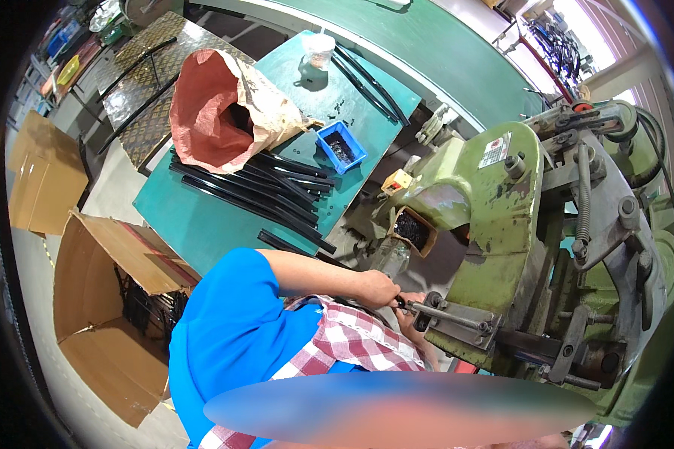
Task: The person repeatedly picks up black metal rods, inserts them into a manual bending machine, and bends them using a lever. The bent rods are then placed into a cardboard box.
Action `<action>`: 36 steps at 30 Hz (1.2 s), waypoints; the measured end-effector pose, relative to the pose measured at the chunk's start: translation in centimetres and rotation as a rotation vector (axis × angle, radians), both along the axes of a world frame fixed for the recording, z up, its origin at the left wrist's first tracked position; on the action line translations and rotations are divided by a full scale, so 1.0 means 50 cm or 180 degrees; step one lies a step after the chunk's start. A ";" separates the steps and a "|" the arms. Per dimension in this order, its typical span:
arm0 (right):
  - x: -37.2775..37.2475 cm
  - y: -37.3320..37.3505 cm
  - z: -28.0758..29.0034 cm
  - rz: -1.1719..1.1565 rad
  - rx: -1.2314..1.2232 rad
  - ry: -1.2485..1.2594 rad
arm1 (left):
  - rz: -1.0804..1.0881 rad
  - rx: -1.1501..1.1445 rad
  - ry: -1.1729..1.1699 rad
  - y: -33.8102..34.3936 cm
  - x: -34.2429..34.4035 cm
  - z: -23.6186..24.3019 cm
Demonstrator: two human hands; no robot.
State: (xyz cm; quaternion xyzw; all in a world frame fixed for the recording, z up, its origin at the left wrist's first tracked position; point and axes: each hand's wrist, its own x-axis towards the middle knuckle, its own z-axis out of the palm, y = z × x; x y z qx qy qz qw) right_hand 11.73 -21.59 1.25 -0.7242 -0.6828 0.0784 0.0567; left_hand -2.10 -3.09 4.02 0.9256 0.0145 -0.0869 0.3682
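There were two hands (pixel 380 289), one machine (pixel 505 191), one sack (pixel 266 105) — and one blue bin (pixel 348 166). Large cartons (pixel 81 280) numbered two.

This was a workshop: a green machine (pixel 502 191) stood right of the hands (pixel 379 289), black tubes (pixel 266 196) lay on the worktop (pixel 202 232) to their left, and probably dark parts (pixel 558 54) far beyond.

Honestly couldn't make out the small black piece (pixel 402 301) by the left hand (pixel 379 289): fingers covered most of it, so no clue how it was gripped. The right hand (pixel 410 323) was half hidden around the grey steel fixture (pixel 460 317). The bulky green metal press (pixel 502 194) ran off into the dark rim. A smeared blue-and-pink oval patch (pixel 397 410) blotted out everything beneath. Black bits inside the blue plastic tray (pixel 360 159) were too tiny to identify.
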 end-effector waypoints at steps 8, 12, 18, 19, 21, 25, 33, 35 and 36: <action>0.003 -0.008 0.020 0.0544 0.0258 -0.1315 | 0.0301 0.0213 0.0135 -0.019 -0.004 0.007; 0.003 0.013 0.036 0.1308 0.0490 -0.3339 | 0.0414 0.0299 0.0243 -0.016 -0.003 0.009; 0.058 0.001 -0.100 -0.0422 0.0228 0.0162 | 0.0340 -0.0018 0.0706 0.002 0.010 0.001; 0.053 0.013 -0.088 -0.0536 0.0092 0.0170 | 0.0312 -0.0160 0.0894 0.008 0.011 0.020; 0.050 0.021 -0.100 -0.0512 0.0390 -0.0009 | 0.0416 0.0103 0.0655 0.006 0.020 -0.008; 0.052 0.018 -0.139 -0.0574 0.0681 -0.0296 | 0.0499 -0.0565 0.1210 0.016 0.025 0.012; 0.034 0.040 -0.094 -0.0346 0.1364 -0.0253 | 0.0851 -0.1581 0.1295 0.040 0.030 -0.046; 0.022 0.042 -0.075 -0.0669 0.0319 -0.0049 | 0.0760 -0.1881 0.1202 0.052 0.026 -0.074; 0.016 0.043 -0.071 -0.0618 0.0479 -0.0093 | 0.0648 -0.1812 0.1222 0.059 0.022 -0.060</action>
